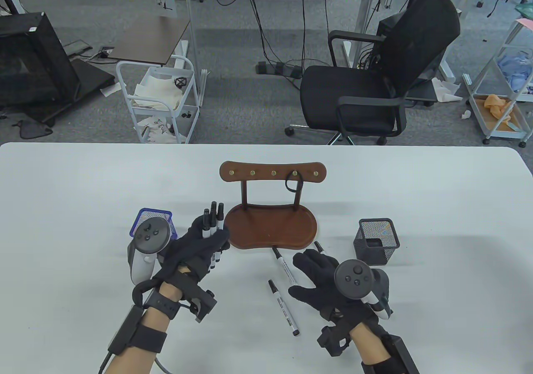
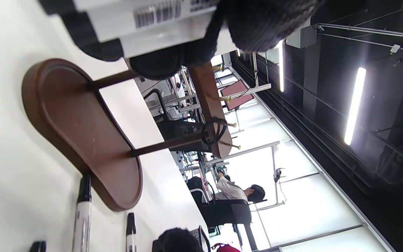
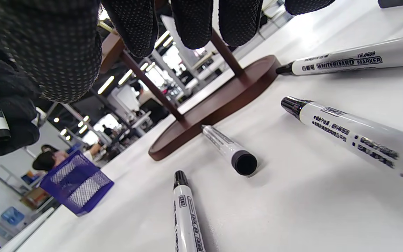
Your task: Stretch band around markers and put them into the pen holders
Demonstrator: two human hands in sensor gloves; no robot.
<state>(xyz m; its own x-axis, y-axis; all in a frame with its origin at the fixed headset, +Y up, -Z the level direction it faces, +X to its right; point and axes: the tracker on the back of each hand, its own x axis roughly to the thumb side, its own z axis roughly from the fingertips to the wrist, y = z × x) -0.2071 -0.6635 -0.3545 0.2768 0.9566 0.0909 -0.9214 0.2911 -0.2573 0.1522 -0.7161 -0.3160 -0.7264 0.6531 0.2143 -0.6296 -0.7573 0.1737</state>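
Observation:
My left hand grips a bundle of several black-capped white markers, caps pointing away, just left of the wooden stand. The left wrist view shows their barrels close up. Low over the table hovers my right hand, fingers spread and holding nothing. Loose markers lie beside it: one ahead of the thumb, one nearer me, one partly under the fingers. A black band hangs on a hook of the stand. A blue mesh holder sits behind the left tracker, a black mesh holder at the right.
The brown wooden stand with a kidney-shaped base and a rail of brass hooks stands mid-table between the two holders. An office chair and a white cart are beyond the table's far edge.

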